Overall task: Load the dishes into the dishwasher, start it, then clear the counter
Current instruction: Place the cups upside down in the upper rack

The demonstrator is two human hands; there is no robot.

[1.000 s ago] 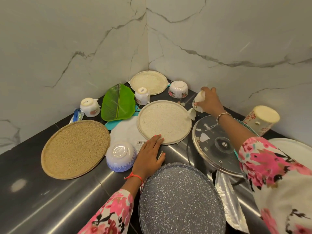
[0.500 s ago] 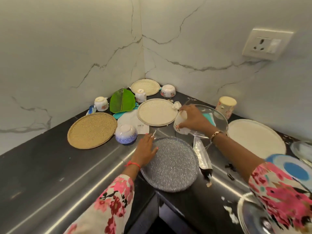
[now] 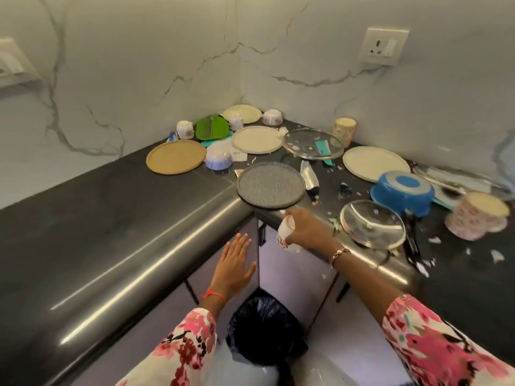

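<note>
1. Two hands are out in front of the dark counter (image 3: 111, 218), close to its inner corner.
2. The right hand (image 3: 306, 232) has its fingers curled round a small white cup (image 3: 287, 235) with a flower print. The cup is tilted. It is off the counter, just in front of the edge and above the black bin bag (image 3: 264, 327) on the floor.
3. The left hand (image 3: 234, 263) is flat with straight fingers and holds nothing. It is in front of the cabinet door (image 3: 220, 274) under the counter.
4. The grey plate (image 3: 271, 185) lies at the corner with its near rim over the edge, just behind the cup.
5. Farther back lie a tan plate (image 3: 176, 156), a green leaf-shaped plate (image 3: 211, 127), a cream plate (image 3: 257, 139) and a small bowl (image 3: 218, 160) turned upside down beside the tan plate.
6. On the right side a large glass lid (image 3: 312, 143) lies near the cream plate, and a second glass lid (image 3: 372, 224) lies near the front edge.
7. The blue bowl (image 3: 402, 192) is upside down behind the second lid, and white scraps (image 3: 496, 256) are scattered on the counter around them.
</note>
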